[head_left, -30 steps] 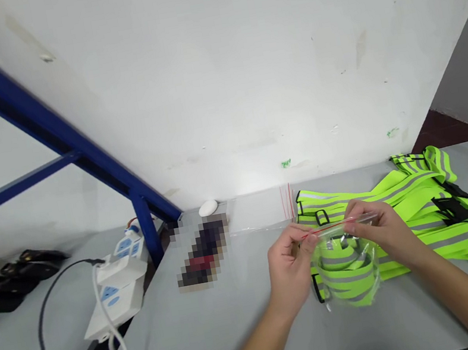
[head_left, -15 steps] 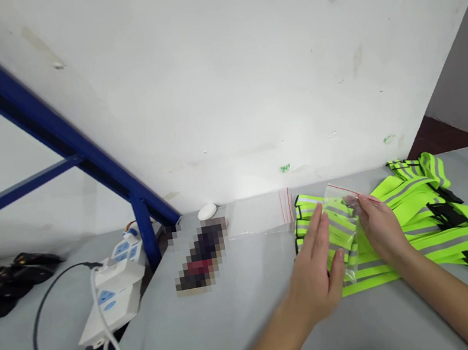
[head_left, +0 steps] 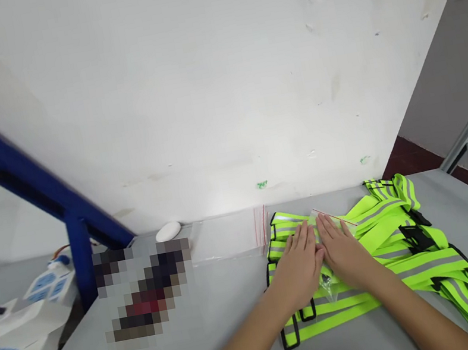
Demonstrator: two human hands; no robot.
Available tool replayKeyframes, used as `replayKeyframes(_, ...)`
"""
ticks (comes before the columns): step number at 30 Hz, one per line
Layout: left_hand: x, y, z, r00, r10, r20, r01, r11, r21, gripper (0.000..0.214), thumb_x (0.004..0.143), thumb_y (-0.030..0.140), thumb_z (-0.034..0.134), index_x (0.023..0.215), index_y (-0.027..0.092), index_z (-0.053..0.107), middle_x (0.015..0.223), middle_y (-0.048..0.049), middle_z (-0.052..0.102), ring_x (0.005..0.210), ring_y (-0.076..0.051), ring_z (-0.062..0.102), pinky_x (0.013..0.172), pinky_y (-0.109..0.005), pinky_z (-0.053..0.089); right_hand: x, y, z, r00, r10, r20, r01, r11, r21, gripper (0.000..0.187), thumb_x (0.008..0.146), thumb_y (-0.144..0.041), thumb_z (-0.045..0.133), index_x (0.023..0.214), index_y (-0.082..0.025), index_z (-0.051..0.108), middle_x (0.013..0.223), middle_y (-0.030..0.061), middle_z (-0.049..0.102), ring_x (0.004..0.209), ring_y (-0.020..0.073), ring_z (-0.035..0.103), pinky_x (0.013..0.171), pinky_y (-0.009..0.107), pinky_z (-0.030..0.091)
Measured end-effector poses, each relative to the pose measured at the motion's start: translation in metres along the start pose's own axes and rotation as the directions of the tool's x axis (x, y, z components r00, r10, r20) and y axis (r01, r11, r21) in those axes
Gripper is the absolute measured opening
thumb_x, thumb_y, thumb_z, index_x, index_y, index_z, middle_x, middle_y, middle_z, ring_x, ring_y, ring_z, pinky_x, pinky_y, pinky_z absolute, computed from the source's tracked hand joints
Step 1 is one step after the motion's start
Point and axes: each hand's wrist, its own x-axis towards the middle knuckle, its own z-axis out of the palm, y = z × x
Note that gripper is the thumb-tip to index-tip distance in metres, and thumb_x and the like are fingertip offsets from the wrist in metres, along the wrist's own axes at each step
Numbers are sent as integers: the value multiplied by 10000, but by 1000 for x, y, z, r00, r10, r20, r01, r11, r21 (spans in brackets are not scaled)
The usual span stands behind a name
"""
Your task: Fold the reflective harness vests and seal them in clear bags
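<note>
My left hand [head_left: 299, 266] lies flat with fingers stretched out, over a clear zip bag [head_left: 328, 291]. Close beside it, my right hand [head_left: 345, 249] presses flat on the same bag, its fingers straight and together. The bag has a red line along its top edge, and my hands cover most of it. Underneath are neon yellow-green reflective straps [head_left: 431, 267] with grey stripes, black buckles and black sliders. What the bag holds is mostly hidden.
To the left, a stack of clear zip bags [head_left: 222, 237] lies by the wall with a white round object [head_left: 168, 231]. A pixelated item [head_left: 147, 299] is nearer. White power strips [head_left: 27, 338] sit beyond a blue frame post [head_left: 82, 256] at the table's [head_left: 225, 327] left edge.
My right hand has gone from pinching the bag's edge to lying flat on it. My left hand has come down beside it. The camera view has shifted right.
</note>
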Motion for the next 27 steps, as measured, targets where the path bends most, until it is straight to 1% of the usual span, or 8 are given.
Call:
replayKeyframes(5,-8,-6,-2,1000,29,-8,-29,1000,4,581,996,446,170,1512,179,180,1574,-90,178,1452,-255,152,1153,-499,211,-5,2,1,1000,-24,17,23,999,36,604,970,-350,192,1497,-58,225,1571,130,137,1454,234,119,1161,482,190)
replayKeyframes(12,-10,5,-10,999,1,36,1,999,-45,646,975,524,199,1507,158,191,1566,-126,203,1424,-270,257,1117,-501,278,-6,9,11,999,-42,-28,46,988,145,634,989,-454,148,1515,-100,170,1582,102,115,1460,220,56,1173,481,141)
replayKeyframes(15,-22,12,-14,997,-7,71,11,998,-59,662,967,550,186,1511,171,178,1567,-132,195,1412,-286,282,1100,-509,296,-24,12,1,996,-91,3,87,966,243,636,991,-491,143,1523,-143,148,1589,80,90,1461,214,29,1178,470,133)
replayKeyframes(19,-42,13,-18,991,20,133,-3,992,-126,634,973,541,156,1519,223,112,1572,-89,181,1430,-251,245,1124,-510,250,-63,21,-23,962,-264,68,232,923,307,623,978,-528,259,1526,-291,82,1595,24,96,1462,217,65,1178,473,144)
replayKeyframes(21,-51,9,-17,988,35,149,-13,989,-146,626,976,535,158,1520,243,51,1577,-67,159,1446,-238,191,1145,-531,189,-77,26,-30,945,-315,85,284,923,261,781,888,-615,448,1523,-307,113,1588,60,154,1450,272,152,1166,507,173)
replayKeyframes(23,-56,4,-13,991,47,127,-30,991,-132,647,973,539,187,1519,236,19,1580,-71,140,1457,-243,131,1154,-542,145,-80,27,-31,947,-319,38,309,937,163,887,771,-644,607,1501,-300,238,1537,108,309,1415,333,250,1143,564,193)
replayKeyframes(25,-59,0,-8,994,50,94,-39,993,-115,677,966,550,218,1520,214,25,1580,-86,140,1461,-256,97,1157,-542,134,-75,22,-28,944,-325,-62,327,944,44,871,703,-623,692,1443,-281,384,1378,139,506,1356,370,342,1123,610,198)
replayKeyframes(27,-61,-2,-4,997,41,61,-30,986,-163,693,961,556,234,1522,203,31,1579,-98,151,1459,-260,112,1161,-531,142,-68,14,-22,917,-365,-160,360,931,-60,820,685,-598,722,1390,-266,467,1215,138,598,1308,383,393,1113,628,207)
